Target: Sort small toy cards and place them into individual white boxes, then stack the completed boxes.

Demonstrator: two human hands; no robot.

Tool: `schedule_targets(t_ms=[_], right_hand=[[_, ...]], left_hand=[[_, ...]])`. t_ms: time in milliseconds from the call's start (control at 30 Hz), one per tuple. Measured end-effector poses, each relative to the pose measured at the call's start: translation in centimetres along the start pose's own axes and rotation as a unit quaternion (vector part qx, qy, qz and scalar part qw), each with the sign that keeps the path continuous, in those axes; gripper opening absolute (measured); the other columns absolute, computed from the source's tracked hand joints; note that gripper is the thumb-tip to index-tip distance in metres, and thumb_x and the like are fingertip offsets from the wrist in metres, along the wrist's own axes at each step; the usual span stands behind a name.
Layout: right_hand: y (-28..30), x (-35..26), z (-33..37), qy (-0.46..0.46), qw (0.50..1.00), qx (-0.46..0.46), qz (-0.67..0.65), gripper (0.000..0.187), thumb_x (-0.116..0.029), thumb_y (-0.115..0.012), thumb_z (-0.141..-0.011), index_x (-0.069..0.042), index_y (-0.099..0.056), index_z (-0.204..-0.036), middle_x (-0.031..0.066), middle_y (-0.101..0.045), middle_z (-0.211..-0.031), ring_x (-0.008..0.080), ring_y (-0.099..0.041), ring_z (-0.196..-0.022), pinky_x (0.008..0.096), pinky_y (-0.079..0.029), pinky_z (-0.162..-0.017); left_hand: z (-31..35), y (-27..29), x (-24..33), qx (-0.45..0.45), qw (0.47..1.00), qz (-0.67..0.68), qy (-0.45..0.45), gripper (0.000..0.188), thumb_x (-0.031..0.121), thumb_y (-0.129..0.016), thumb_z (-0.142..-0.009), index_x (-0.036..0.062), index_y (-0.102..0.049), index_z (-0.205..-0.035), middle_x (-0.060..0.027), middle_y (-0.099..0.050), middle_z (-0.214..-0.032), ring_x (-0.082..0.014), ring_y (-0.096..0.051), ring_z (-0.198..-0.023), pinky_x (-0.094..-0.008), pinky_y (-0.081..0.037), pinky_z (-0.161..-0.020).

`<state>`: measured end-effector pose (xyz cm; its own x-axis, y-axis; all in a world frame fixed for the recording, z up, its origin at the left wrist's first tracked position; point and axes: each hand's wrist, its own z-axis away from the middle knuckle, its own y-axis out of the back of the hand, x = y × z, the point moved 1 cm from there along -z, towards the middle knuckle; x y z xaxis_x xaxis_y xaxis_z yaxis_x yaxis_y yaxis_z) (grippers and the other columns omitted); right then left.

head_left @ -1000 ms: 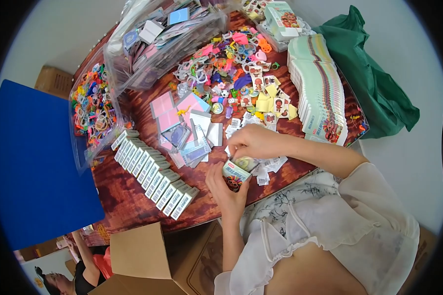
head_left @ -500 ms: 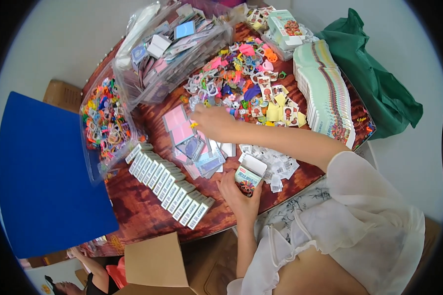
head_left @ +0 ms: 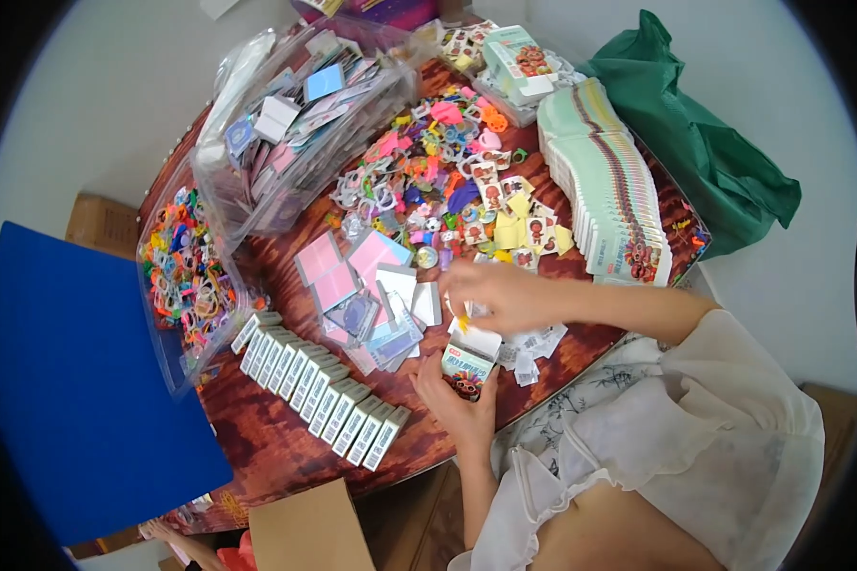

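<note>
My left hand (head_left: 460, 406) is wrapped round a small green-and-white carton (head_left: 468, 369), its top flap standing up. Just above that carton, my right hand (head_left: 498, 296) is closed, slightly smeared by motion. A tiny yellow trinket (head_left: 464, 324) shows at its fingertips, over the raised flap. Beside the right hand lies a fan of flat cards (head_left: 365, 285), some pink, some clear-sleeved. Small white packets (head_left: 537, 349) are partly hidden beneath the right hand and behind the carton.
A slanting row of closed cartons (head_left: 326, 390) stands at left. Colourful trinkets (head_left: 430, 157) and stickers (head_left: 533, 228) spread across the middle. Flattened cartons (head_left: 609, 181) are stacked right, near a green bag (head_left: 695, 143). Clear tubs hold cards (head_left: 295, 124) and trinkets (head_left: 190, 262). An open cardboard box (head_left: 309, 528) is below.
My right hand has moved from the cards and trinkets toward me, with the yellow trinket, to just above the carton. My left hand still grips the carton. The whole view has shifted slightly.
</note>
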<state>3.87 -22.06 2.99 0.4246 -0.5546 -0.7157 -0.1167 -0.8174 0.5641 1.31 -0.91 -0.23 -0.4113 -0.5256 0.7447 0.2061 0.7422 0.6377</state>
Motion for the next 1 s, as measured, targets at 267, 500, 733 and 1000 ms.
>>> schedule_targets(t_ms=[267,500,733,1000], right_hand=[[-1.6,-3.4,2.2,-0.03,0.973,-0.136,0.184,0.018,-0.011,-0.064,-0.077,0.001,-0.063,-0.091,0.0162,-0.053,-0.101,0.0307,-0.062,-0.089,0.0411,-0.056,-0.065],[-0.8,-3.0,2.5,-0.036,0.979,-0.107,0.168,0.019,-0.011,-0.065,-0.076,0.0,-0.067,-0.091,0.0151,-0.055,-0.1,0.0299,-0.063,-0.091,0.0402,-0.056,-0.069],[-2.8,-2.3,2.9,-0.184,0.968,-0.171,-0.017,0.029,-0.004,-0.058,-0.084,-0.004,-0.06,-0.112,0.0146,-0.058,-0.1,0.034,-0.062,-0.092,0.0453,-0.052,-0.078],[-2.2,-4.4,3.4,-0.156,0.982,-0.076,-0.075,0.04,-0.003,-0.058,-0.085,-0.006,-0.057,-0.125,0.0182,-0.062,-0.105,0.0367,-0.062,-0.098,0.0457,-0.05,-0.081]], left_hand=[[0.1,-0.4,0.0,0.011,0.998,-0.054,-0.032,0.077,0.023,-0.087,-0.068,0.0006,-0.047,-0.13,-0.0181,-0.052,-0.125,-0.0384,-0.046,-0.121,-0.0535,-0.028,-0.109],[0.2,-0.3,0.4,0.01,0.999,-0.036,-0.026,0.075,0.022,-0.087,-0.068,0.0012,-0.048,-0.129,-0.0174,-0.053,-0.124,-0.0384,-0.047,-0.12,-0.0533,-0.028,-0.11],[-0.1,-0.1,0.6,-0.017,1.0,-0.017,-0.006,0.077,0.022,-0.087,-0.067,0.0019,-0.047,-0.131,-0.0185,-0.052,-0.128,-0.0394,-0.046,-0.123,-0.0574,-0.023,-0.115],[0.2,0.0,0.1,0.015,0.999,0.006,0.034,0.078,0.019,-0.088,-0.066,0.0008,-0.047,-0.13,-0.0196,-0.052,-0.128,-0.0394,-0.047,-0.121,-0.0564,-0.027,-0.112]])
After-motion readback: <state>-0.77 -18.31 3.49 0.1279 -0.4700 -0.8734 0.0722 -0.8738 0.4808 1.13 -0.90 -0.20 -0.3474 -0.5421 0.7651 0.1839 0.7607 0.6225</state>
